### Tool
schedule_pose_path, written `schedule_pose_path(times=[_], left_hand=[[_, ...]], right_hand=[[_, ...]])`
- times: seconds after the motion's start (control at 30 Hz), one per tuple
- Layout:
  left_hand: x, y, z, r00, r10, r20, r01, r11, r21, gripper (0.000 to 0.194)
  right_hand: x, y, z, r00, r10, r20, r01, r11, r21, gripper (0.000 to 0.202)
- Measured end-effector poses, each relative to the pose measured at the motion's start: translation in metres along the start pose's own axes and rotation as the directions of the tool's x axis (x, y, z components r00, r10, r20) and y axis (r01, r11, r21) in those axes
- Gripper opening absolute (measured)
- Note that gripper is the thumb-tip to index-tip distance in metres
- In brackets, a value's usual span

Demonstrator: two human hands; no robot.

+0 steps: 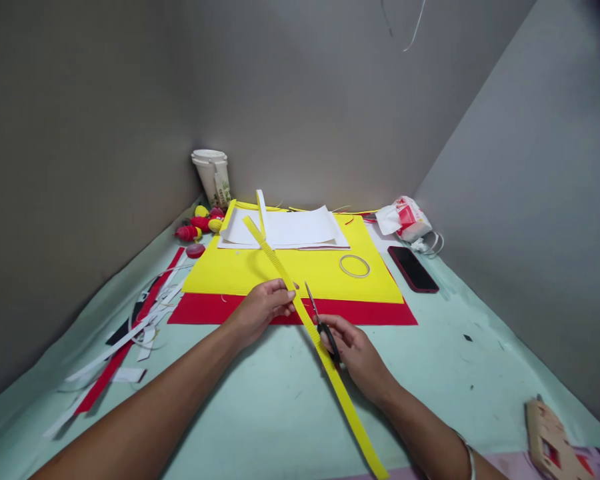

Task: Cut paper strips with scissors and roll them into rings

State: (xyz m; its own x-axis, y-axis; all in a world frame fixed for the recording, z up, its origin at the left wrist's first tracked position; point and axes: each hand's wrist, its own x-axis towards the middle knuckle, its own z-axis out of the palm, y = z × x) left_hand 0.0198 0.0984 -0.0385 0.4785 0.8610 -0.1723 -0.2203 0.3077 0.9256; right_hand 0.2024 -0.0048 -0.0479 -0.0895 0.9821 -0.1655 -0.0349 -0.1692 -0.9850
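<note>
A long yellow strip (349, 405) runs diagonally between my hands; its upper part is cut into a fine fringe along one edge. My left hand (266, 305) pinches the strip between thumb and fingers near its middle. In my right hand (353, 347) is a pair of scissors (329, 339) with black handles, fingers wrapped round the loops. The blades point up and away, just right of the strip. Below them lie a yellow sheet (290, 272) and a red sheet (205, 312) on the pale green tablecloth (260, 413).
White paper (295, 228) and a ring (355, 266) lie on the yellow sheet. Red, white and black strips (113, 375) are scattered left, near red and yellow wound pieces (187, 233) and a paper cup (213, 175). A phone (413, 269), tissue pack (409, 217) and beige tool (553, 433) lie right.
</note>
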Motion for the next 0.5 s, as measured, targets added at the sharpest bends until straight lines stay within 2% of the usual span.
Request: schedule_pose_path(times=[0.17, 0.3, 0.4, 0.5], left_hand=[[0.0032, -0.0014, -0.002, 0.998, 0.026, -0.065, -0.029, 0.998, -0.054, 0.019], [0.0018, -0.0004, -0.0007, 1.0, -0.009, -0.023, 0.007, 0.997, -0.078, 0.02], [-0.0002, 0.0019, 0.0015, 1.0, -0.031, 0.003, 0.031, 0.996, -0.086, 0.02], [-0.0015, 0.0034, 0.0029, 0.999, -0.041, 0.027, 0.043, 0.995, -0.084, 0.019]], right_hand=[[-0.0024, -0.0004, 0.0004, 0.998, 0.026, 0.056, -0.027, 1.0, 0.014, 0.038], [-0.0017, 0.0006, -0.0003, 0.997, -0.003, 0.08, -0.001, 0.999, 0.051, 0.039], [0.0026, 0.0029, -0.0015, 0.998, -0.042, -0.048, 0.045, 0.997, 0.064, 0.044], [0.006, 0.0053, -0.0019, 0.984, -0.035, -0.177, 0.04, 0.999, 0.03, 0.05]])
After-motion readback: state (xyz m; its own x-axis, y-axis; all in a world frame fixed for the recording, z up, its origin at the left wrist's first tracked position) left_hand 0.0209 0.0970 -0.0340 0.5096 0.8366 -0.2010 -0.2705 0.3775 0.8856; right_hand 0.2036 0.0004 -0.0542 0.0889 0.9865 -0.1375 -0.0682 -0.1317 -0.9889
